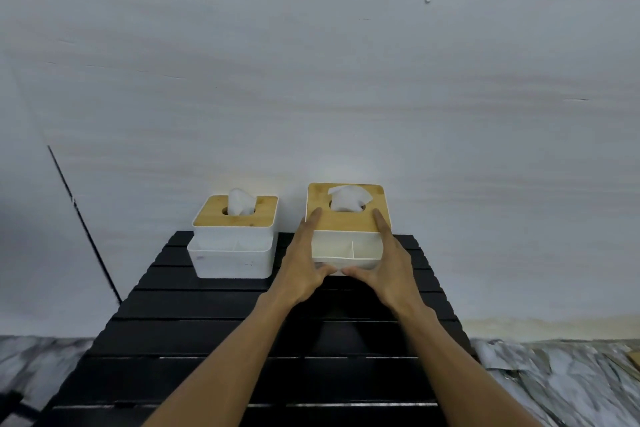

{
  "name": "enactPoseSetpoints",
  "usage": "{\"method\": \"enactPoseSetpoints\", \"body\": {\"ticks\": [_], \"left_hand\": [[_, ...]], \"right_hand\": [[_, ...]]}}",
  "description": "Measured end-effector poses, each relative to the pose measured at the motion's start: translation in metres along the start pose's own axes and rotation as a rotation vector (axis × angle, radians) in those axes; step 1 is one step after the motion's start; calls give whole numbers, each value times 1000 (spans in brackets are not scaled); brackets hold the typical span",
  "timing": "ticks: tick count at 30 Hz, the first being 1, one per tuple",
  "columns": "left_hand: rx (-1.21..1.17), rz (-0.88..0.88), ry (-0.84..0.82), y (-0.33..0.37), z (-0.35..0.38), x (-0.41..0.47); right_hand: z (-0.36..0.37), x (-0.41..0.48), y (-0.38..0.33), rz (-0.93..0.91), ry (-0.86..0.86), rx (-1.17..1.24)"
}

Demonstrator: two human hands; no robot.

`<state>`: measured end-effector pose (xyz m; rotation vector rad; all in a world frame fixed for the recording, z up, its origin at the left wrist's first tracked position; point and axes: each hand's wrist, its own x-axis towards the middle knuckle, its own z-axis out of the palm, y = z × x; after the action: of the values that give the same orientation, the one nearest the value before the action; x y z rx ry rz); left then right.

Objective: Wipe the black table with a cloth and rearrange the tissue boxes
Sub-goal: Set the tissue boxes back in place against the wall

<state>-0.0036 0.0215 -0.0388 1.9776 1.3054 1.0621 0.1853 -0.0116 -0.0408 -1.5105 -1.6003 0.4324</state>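
Left hand (304, 263) and right hand (386, 263) grip right box (346, 222) by its sides; left box (232, 253) stands beside it on worktop (207, 340).

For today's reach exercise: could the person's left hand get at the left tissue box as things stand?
Likely yes: nothing stands between the left hand and the left tissue box, though it must first release the right tissue box.

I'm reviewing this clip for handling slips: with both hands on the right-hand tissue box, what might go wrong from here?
The bamboo lid might slide or lift off, since the left hand and right hand each rest a finger on it. The held tissue box could bump the other tissue box beside it.
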Motion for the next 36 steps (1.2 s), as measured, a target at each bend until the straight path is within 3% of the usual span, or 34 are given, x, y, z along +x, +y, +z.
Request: {"method": "enactPoseSetpoints", "body": {"ticks": [12, 36], "left_hand": [[42, -108, -140, -15, 0, 24], [28, -160, -129, -17, 8, 28]], "right_hand": [[7, 23, 10, 110, -75, -45], [1, 32, 12, 146, -158, -58]]}}
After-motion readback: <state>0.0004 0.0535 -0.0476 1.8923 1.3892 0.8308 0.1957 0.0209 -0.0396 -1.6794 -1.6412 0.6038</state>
